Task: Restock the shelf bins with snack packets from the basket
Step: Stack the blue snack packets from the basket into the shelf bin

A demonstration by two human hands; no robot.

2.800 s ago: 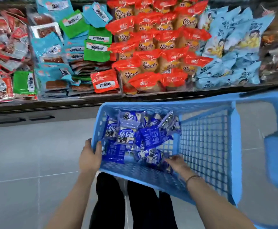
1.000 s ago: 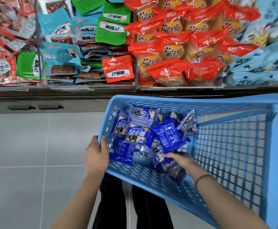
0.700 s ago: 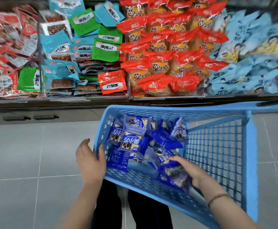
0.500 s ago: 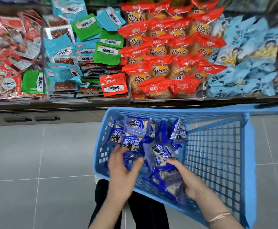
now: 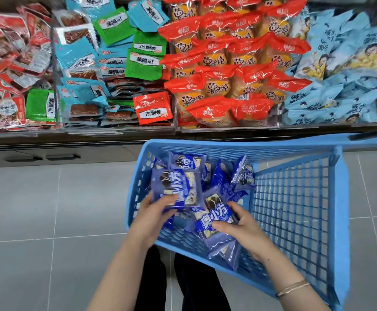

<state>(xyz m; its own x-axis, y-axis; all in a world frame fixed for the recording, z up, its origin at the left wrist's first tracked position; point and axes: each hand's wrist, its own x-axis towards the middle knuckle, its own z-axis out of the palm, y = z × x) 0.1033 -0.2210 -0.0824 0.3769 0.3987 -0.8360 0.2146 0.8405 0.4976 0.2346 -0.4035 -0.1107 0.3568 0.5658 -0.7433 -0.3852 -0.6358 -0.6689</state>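
Low in the frame's centre, the left hand [image 5: 152,218] pinched a dark blue plastic snack packet [image 5: 176,187] between thumb and curled fingers, above the heap inside the light blue latticed plastic basket [image 5: 295,198]. Just right, the right hand [image 5: 243,227] gripped a second dark blue packet [image 5: 216,217] reading 奥小方, thumb on top. Grey tiled floor [image 5: 48,209] lay open at left. Along the top, clear shelf bins [image 5: 228,129] held red-orange packets [image 5: 216,86] marked 薯王脆 and green sachets [image 5: 143,63] marked 亲嘴烧.

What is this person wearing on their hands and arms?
No gloves: the left hand and the right hand are both bare. No sleeves show on either forearm as far as the picture reaches. Thin gold-coloured bracelets circle the right wrist.
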